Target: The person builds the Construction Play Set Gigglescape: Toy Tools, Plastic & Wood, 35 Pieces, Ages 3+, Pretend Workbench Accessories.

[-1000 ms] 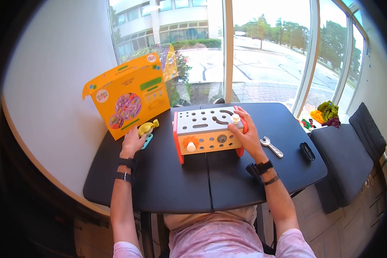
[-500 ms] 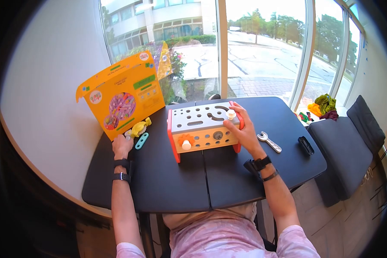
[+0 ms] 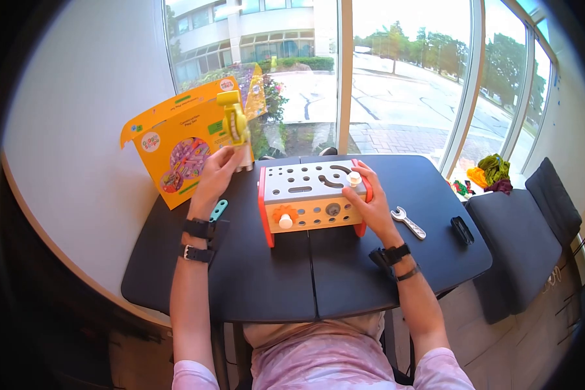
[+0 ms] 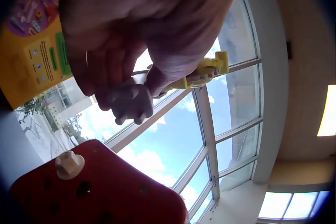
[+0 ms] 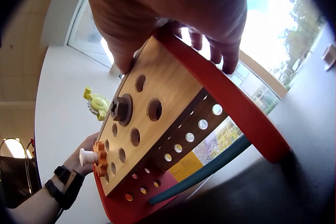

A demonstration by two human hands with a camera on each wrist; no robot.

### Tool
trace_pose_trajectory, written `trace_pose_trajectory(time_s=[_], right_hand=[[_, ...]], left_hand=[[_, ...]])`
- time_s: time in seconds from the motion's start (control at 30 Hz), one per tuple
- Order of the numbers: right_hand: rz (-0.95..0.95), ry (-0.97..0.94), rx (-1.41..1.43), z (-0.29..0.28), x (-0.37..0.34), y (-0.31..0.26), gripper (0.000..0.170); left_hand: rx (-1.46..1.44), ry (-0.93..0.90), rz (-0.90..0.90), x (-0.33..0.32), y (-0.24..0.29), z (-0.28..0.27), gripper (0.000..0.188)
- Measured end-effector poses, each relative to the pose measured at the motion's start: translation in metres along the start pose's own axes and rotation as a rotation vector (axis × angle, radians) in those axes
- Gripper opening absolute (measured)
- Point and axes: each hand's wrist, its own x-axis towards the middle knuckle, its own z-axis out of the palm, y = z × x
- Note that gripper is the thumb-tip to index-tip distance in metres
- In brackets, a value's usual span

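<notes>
My left hand (image 3: 221,170) is raised over the table's left side and pinches a yellow toy tool (image 3: 234,118) with a round toothed part. A pale knobbed piece (image 4: 132,103) shows at its fingertips in the left wrist view. My right hand (image 3: 369,197) grips the right end of a toy workbench (image 3: 312,211), thumb on the front and fingers over the red end panel. Beside that thumb, a white bolt (image 3: 353,179) stands in the grey top. An orange gear (image 5: 100,159) with a white peg (image 5: 87,157) and a grey bolt (image 5: 121,109) sit on the wooden front.
A teal strip with holes (image 3: 219,210) lies below the left hand. The yellow-orange box (image 3: 156,170) stands at the back left against the wall. To the right lie a white toy wrench (image 3: 408,223) and a black case (image 3: 462,230). A grey chair (image 3: 517,227) stands beyond the table.
My left hand has moved from the tabletop up and to the right, lifting the yellow toy tool. The teal strip stays on the table. My right hand keeps its grip on the workbench.
</notes>
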Motion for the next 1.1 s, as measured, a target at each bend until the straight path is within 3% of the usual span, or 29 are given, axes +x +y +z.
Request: trace_pose_trajectory(time_s=[0.13,0.27,0.57,1.1], right_hand=[[-0.016,0.004,-0.043,-0.002,-0.001,0.001,0.06],[-0.024,0.006,-0.044,-0.003,-0.001,0.005,0.061],[-0.042,0.01,-0.047,-0.002,-0.001,0.002,0.06],[-0.021,0.004,-0.044,-0.003,-0.002,0.003,0.061]], left_hand=[[-0.176,-0.052,0.16,0.016,0.003,0.048,0.029],[0.042,-0.16,0.071,0.017,-0.004,0.057,0.033],[-0.072,-0.118,0.11,0.009,-0.023,0.064,0.03],[0.035,-0.063,0.123,0.005,-0.029,0.063,0.029]])
